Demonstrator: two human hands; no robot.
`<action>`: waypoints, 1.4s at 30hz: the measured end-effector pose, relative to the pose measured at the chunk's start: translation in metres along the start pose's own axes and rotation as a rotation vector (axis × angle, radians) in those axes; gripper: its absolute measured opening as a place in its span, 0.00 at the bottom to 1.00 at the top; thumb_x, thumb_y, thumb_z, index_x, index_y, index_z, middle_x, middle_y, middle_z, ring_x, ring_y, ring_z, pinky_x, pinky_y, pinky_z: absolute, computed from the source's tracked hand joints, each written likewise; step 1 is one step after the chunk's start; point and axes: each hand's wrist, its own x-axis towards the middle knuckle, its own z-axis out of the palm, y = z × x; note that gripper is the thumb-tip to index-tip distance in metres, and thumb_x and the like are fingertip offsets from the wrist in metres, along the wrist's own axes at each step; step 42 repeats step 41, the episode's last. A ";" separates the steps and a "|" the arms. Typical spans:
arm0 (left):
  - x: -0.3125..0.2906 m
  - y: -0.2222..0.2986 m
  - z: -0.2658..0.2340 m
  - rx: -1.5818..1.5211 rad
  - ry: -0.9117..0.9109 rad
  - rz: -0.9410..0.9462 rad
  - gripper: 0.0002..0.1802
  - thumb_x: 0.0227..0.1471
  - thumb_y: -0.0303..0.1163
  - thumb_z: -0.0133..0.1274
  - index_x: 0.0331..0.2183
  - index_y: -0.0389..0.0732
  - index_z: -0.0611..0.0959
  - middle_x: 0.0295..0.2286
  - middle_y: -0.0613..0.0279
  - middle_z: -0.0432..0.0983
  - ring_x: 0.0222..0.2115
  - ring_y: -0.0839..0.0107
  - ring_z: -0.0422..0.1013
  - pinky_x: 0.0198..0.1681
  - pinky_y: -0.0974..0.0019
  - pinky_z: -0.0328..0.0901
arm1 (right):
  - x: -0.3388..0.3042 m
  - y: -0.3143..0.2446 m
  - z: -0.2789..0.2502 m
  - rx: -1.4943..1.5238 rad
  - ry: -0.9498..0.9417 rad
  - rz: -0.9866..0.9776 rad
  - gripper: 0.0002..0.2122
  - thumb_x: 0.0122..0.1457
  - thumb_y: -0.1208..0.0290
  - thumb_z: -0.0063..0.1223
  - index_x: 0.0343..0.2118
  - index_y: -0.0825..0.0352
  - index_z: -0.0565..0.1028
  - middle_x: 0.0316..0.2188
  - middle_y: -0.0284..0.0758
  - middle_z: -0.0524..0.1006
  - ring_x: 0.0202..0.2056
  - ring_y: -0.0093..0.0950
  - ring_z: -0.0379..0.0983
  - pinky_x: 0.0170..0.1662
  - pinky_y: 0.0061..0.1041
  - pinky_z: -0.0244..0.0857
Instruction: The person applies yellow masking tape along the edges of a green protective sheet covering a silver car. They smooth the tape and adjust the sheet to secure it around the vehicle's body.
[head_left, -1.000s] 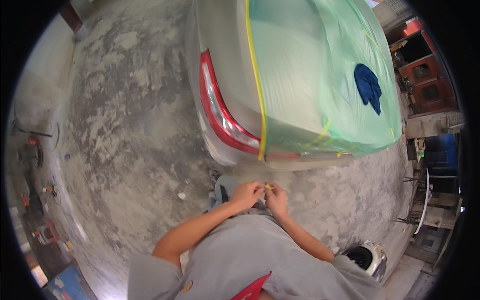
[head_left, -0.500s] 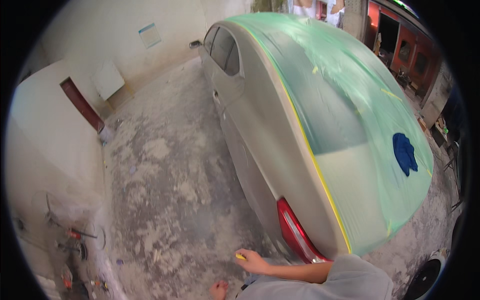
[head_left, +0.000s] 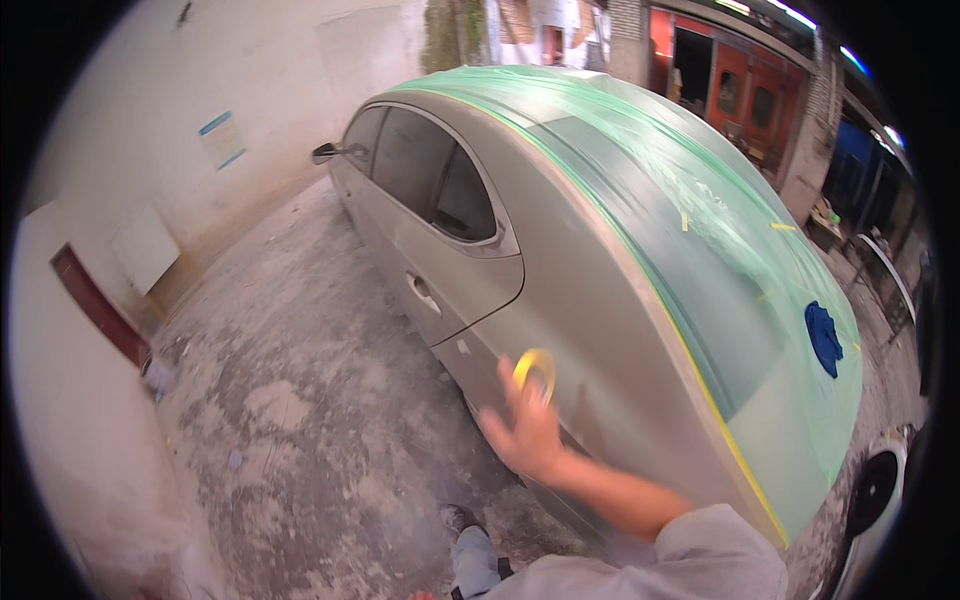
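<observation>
My right hand (head_left: pixel 528 438) is raised beside the rear flank of a beige-grey car (head_left: pixel 590 330), fingers partly spread and blurred. It holds a roll of yellow masking tape (head_left: pixel 538 355) at the fingers; the exact grip is smeared by motion. Of my left hand (head_left: pixel 421 596) only a sliver shows at the lower edge, so its fingers are hidden. Thin green plastic sheeting (head_left: pixel 700 180) covers the roof, rear window and boot. Yellow tape (head_left: pixel 715 405) runs along the sheeting's near edge. Side windows and the door handle (head_left: pixel 423 292) are uncovered.
A dark blue cloth (head_left: pixel 824 340) lies on the sheeted boot. To the left, a pale wall (head_left: pixel 90 400) bounds the dusty, patchy floor (head_left: pixel 280 400). The side mirror (head_left: pixel 325 153) sticks out far ahead. At the right edge stands part of another vehicle (head_left: pixel 875 500).
My right hand with the tape roll has risen and moved forward along the car's side. My view has tilted up and shifted forward, and my left hand has nearly left the picture.
</observation>
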 end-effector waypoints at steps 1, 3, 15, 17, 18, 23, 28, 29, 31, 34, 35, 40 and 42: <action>0.041 0.030 0.002 0.017 -0.029 -0.027 0.13 0.71 0.33 0.60 0.35 0.33 0.86 0.25 0.55 0.85 0.19 0.66 0.79 0.19 0.64 0.69 | 0.059 0.012 0.002 -0.159 0.177 -0.125 0.45 0.63 0.62 0.69 0.82 0.52 0.58 0.47 0.55 0.72 0.42 0.54 0.76 0.42 0.51 0.73; 0.133 0.106 0.021 0.044 -0.091 -0.088 0.12 0.70 0.31 0.60 0.35 0.33 0.86 0.25 0.54 0.85 0.19 0.66 0.79 0.18 0.64 0.69 | 0.179 0.042 -0.005 -0.391 0.365 -0.200 0.35 0.64 0.62 0.69 0.74 0.57 0.71 0.49 0.54 0.73 0.48 0.53 0.74 0.48 0.50 0.70; 0.422 0.574 0.275 0.258 -0.458 0.400 0.09 0.70 0.30 0.63 0.43 0.32 0.86 0.35 0.61 0.86 0.33 0.74 0.80 0.41 0.70 0.76 | 0.519 0.167 0.017 -1.236 0.468 0.301 0.32 0.73 0.42 0.53 0.52 0.74 0.84 0.45 0.57 0.84 0.52 0.55 0.80 0.61 0.56 0.65; 0.476 0.602 0.301 0.225 -0.528 0.391 0.10 0.71 0.31 0.64 0.44 0.32 0.86 0.35 0.61 0.86 0.34 0.74 0.80 0.43 0.69 0.77 | 0.542 0.172 0.032 -1.220 0.464 0.383 0.32 0.71 0.40 0.57 0.50 0.73 0.85 0.49 0.53 0.83 0.55 0.54 0.78 0.63 0.57 0.66; 0.502 0.609 0.310 0.252 -0.534 0.373 0.10 0.71 0.31 0.64 0.44 0.32 0.86 0.35 0.61 0.86 0.35 0.73 0.80 0.43 0.68 0.77 | 0.550 0.174 0.044 -1.250 0.503 0.388 0.32 0.71 0.40 0.57 0.49 0.73 0.85 0.49 0.53 0.83 0.54 0.54 0.78 0.62 0.57 0.66; 0.622 0.644 0.334 0.443 -0.455 0.144 0.08 0.66 0.28 0.64 0.41 0.33 0.89 0.32 0.57 0.88 0.32 0.70 0.83 0.35 0.66 0.77 | 0.634 0.182 0.104 -1.448 0.685 0.296 0.33 0.73 0.39 0.54 0.51 0.73 0.86 0.50 0.57 0.83 0.56 0.56 0.78 0.61 0.56 0.68; 0.714 0.720 0.365 0.491 -0.461 0.085 0.07 0.65 0.27 0.63 0.40 0.31 0.89 0.32 0.55 0.89 0.30 0.69 0.83 0.34 0.65 0.77 | 0.779 0.191 0.174 -1.407 0.568 0.336 0.33 0.74 0.40 0.52 0.54 0.73 0.85 0.48 0.58 0.84 0.56 0.57 0.79 0.60 0.55 0.68; 0.735 0.738 0.380 0.445 -0.453 0.068 0.08 0.65 0.27 0.62 0.40 0.31 0.89 0.32 0.55 0.89 0.30 0.69 0.83 0.34 0.65 0.77 | 0.812 0.194 0.192 -1.407 0.566 0.267 0.32 0.74 0.41 0.53 0.53 0.73 0.86 0.44 0.56 0.85 0.52 0.56 0.80 0.59 0.53 0.69; 0.778 0.767 0.407 0.461 -0.429 0.057 0.07 0.65 0.26 0.62 0.40 0.31 0.89 0.32 0.55 0.89 0.30 0.69 0.83 0.34 0.65 0.77 | 0.877 0.203 0.228 -1.395 0.572 0.184 0.31 0.73 0.42 0.55 0.51 0.73 0.86 0.43 0.56 0.85 0.50 0.55 0.80 0.58 0.52 0.69; 0.859 0.809 0.453 0.449 -0.494 0.053 0.08 0.64 0.26 0.62 0.41 0.32 0.89 0.32 0.56 0.89 0.30 0.70 0.83 0.34 0.65 0.77 | 0.972 0.221 0.287 -1.373 0.562 0.155 0.29 0.72 0.43 0.57 0.48 0.73 0.87 0.44 0.55 0.85 0.51 0.55 0.79 0.58 0.52 0.69; 0.891 0.823 0.470 0.441 -0.535 0.053 0.08 0.64 0.26 0.62 0.41 0.32 0.90 0.32 0.56 0.89 0.30 0.70 0.84 0.34 0.65 0.77 | 1.003 0.227 0.308 -1.368 0.543 0.185 0.30 0.72 0.43 0.57 0.50 0.73 0.87 0.46 0.56 0.84 0.52 0.55 0.79 0.59 0.53 0.68; 1.052 0.920 0.534 0.494 -0.547 0.086 0.09 0.63 0.28 0.64 0.42 0.34 0.90 0.34 0.56 0.90 0.31 0.68 0.85 0.38 0.65 0.78 | 1.152 0.243 0.409 -1.418 0.527 0.282 0.30 0.70 0.40 0.59 0.43 0.72 0.88 0.44 0.53 0.86 0.51 0.53 0.82 0.59 0.52 0.70; 1.081 0.944 0.547 0.484 -0.545 0.074 0.09 0.63 0.29 0.65 0.42 0.34 0.90 0.35 0.55 0.90 0.32 0.67 0.85 0.39 0.64 0.79 | 1.176 0.244 0.426 -1.432 0.510 0.316 0.31 0.69 0.39 0.59 0.43 0.71 0.89 0.45 0.53 0.86 0.52 0.52 0.82 0.59 0.52 0.69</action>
